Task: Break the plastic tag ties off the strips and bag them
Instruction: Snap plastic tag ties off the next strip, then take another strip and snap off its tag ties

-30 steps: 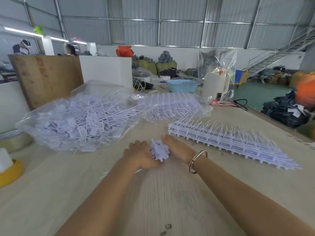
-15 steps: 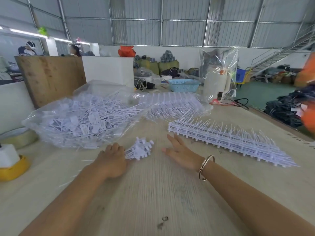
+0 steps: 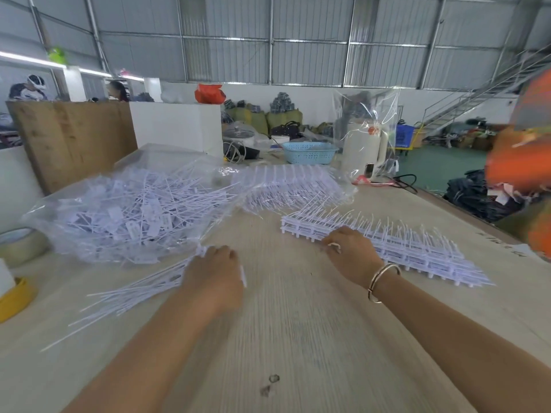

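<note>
Fingers of the left hand (image 3: 213,274) curl round a bundle of loose tag ties (image 3: 134,290), whose thin white tails fan out to the left and toward the near edge of the wooden table (image 3: 298,338). The gripped heads of the bundle sit just at the mouth of the clear plastic bag (image 3: 134,210), which lies on its side to the left and is already heaped with loose ties. The right hand (image 3: 350,251) rests on the near left end of the stack of strips (image 3: 402,248), its fingers bent down over the edge; motion blur hides whether they actually pinch a strip or only press on it. A metal bangle (image 3: 383,281) circles that wrist. The stack runs away to the right across the table, its ties standing up in rows like bristles. Behind it, a second clear bag (image 3: 292,186) holds more strips laid flat. At the far left edge of the table sit a roll of tape (image 3: 21,245) and a yellow roll (image 3: 15,299). Farther back stand a blue basket (image 3: 308,152) and a white kettle (image 3: 365,150) wrapped in clear film.
</note>
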The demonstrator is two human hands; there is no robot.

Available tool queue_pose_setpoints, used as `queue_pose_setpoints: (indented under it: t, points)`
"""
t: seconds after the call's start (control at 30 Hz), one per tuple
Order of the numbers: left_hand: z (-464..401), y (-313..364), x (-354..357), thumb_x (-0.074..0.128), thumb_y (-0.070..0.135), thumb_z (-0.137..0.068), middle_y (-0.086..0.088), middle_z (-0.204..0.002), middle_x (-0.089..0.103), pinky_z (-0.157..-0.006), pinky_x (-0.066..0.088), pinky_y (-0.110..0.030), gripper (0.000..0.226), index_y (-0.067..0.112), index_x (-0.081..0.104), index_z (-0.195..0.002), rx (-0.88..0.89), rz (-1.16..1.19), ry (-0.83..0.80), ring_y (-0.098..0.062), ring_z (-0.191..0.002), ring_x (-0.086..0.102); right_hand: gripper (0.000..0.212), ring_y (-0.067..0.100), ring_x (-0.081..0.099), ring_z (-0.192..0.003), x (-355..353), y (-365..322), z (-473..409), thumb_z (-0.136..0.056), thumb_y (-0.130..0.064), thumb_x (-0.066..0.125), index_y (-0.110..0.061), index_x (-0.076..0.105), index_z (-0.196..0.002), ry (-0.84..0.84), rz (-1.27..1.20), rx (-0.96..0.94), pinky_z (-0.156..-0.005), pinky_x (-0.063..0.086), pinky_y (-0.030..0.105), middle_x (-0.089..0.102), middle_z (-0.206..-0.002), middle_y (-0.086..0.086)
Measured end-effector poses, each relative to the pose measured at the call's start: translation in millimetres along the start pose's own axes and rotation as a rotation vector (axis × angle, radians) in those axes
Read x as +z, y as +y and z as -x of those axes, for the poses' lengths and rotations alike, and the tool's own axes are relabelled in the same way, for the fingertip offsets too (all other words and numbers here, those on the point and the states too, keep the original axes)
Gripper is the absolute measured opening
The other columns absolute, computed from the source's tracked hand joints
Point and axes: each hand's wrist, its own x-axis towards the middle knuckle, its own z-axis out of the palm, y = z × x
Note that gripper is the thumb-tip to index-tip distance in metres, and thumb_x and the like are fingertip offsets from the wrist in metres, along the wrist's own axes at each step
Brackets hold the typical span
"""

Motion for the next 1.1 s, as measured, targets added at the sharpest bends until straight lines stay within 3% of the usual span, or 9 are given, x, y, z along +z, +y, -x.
queue_pose_setpoints:
  t: [0.07, 0.13, 0.2, 0.27, 0.43, 0.63, 0.73, 0.9, 1.1]
  points:
    - [-8, 26, -3, 0.04, 0.017, -0.09, -0.008, -0.128, 0.043, -0.094, 0.036, -0.036, 0.038, 0.008, 0.043, -0.127, 0.011, -0.058, 0.073, -0.025, -0.12, 0.038, 0.028, 0.024, 0.049, -0.114, 4, 2, -8, -0.093, -0.022, 0.045, -0.018, 0.062, -0.115, -0.018, 0.069, 0.019, -0.099, 0.038, 0.037, 0.055, -0.121, 0.003]
    - [-16, 40, 3, 0.04, 0.015, -0.09, -0.009, -0.137, 0.037, -0.1, 0.031, -0.038, 0.044, 0.012, 0.038, -0.134, 0.053, -0.061, 0.105, -0.027, -0.126, 0.032, 0.029, 0.023, 0.048, -0.114, 9, 3, -15, -0.093, -0.024, 0.044, -0.02, 0.062, -0.116, -0.025, 0.119, 0.035, -0.099, 0.038, 0.036, 0.055, -0.122, 0.003]
    - [-18, 38, 15, 0.034, 0.024, -0.096, -0.009, -0.151, 0.02, -0.11, 0.021, -0.043, 0.049, 0.017, 0.027, -0.144, 0.076, -0.029, 0.093, -0.028, -0.139, 0.017, 0.029, 0.023, 0.048, -0.114, 13, 5, -20, -0.093, -0.026, 0.042, -0.021, 0.061, -0.115, -0.025, 0.158, 0.045, -0.097, 0.037, 0.036, 0.054, -0.122, 0.002]
    - [-16, 23, 28, 0.027, 0.033, -0.099, -0.007, -0.154, 0.016, -0.114, 0.013, -0.043, 0.047, 0.022, 0.028, -0.144, 0.135, 0.001, 0.094, -0.026, -0.142, 0.01, 0.029, 0.023, 0.047, -0.113, 19, 6, -21, -0.093, -0.025, 0.042, -0.021, 0.062, -0.113, -0.006, 0.161, 0.019, -0.097, 0.036, 0.036, 0.054, -0.122, 0.001]
    - [-13, -18, 44, 0.031, 0.041, -0.096, 0.011, -0.128, 0.042, -0.094, 0.022, -0.033, 0.033, 0.033, 0.054, -0.119, 0.237, -0.008, 0.308, -0.014, -0.123, 0.031, 0.029, 0.019, 0.044, -0.116, 32, 3, -17, -0.091, -0.024, 0.043, -0.026, 0.064, -0.111, 0.023, 0.153, -0.094, -0.097, 0.031, 0.035, 0.051, -0.124, -0.004]
    - [-20, -34, 38, 0.055, 0.02, -0.086, 0.001, -0.137, 0.043, -0.098, 0.031, -0.034, 0.039, 0.023, 0.056, -0.125, 0.132, -0.039, 0.365, -0.021, -0.126, 0.038, 0.034, 0.024, 0.04, -0.125, 22, 14, -25, -0.093, -0.024, 0.044, -0.025, 0.054, -0.125, 0.016, 0.227, 0.04, -0.103, 0.029, 0.038, 0.048, -0.133, 0.001]
    - [-23, -7, 31, 0.055, 0.012, -0.085, 0.002, -0.134, 0.046, -0.098, 0.029, -0.034, 0.042, 0.023, 0.056, -0.125, 0.263, 0.0, 0.41, -0.021, -0.126, 0.038, 0.044, 0.027, 0.03, -0.134, 24, 18, -27, -0.094, -0.027, 0.042, -0.02, 0.038, -0.137, -0.05, 0.3, 0.103, -0.109, 0.022, 0.04, 0.036, -0.145, 0.007]
    - [-34, 59, 26, 0.036, 0.029, -0.097, 0.007, -0.117, 0.054, -0.091, 0.03, -0.032, 0.031, 0.028, 0.059, -0.118, 0.419, 0.21, 0.372, -0.016, -0.116, 0.039, 0.048, 0.028, 0.028, -0.136, 37, 9, -34, -0.094, -0.03, 0.036, -0.016, 0.031, -0.139, -0.106, 0.312, 0.14, -0.111, 0.019, 0.042, 0.035, -0.145, 0.01]
    - [-59, 103, 39, 0.046, 0.025, -0.093, -0.002, -0.11, 0.059, -0.092, 0.042, -0.034, 0.025, 0.021, 0.068, -0.106, 0.259, 0.64, 0.193, -0.021, -0.108, 0.05, 0.028, 0.027, 0.044, -0.112, 39, 13, -44, -0.093, -0.019, 0.037, -0.018, 0.057, -0.112, 0.055, 0.453, 0.11, -0.092, 0.03, 0.039, 0.05, -0.119, 0.006]
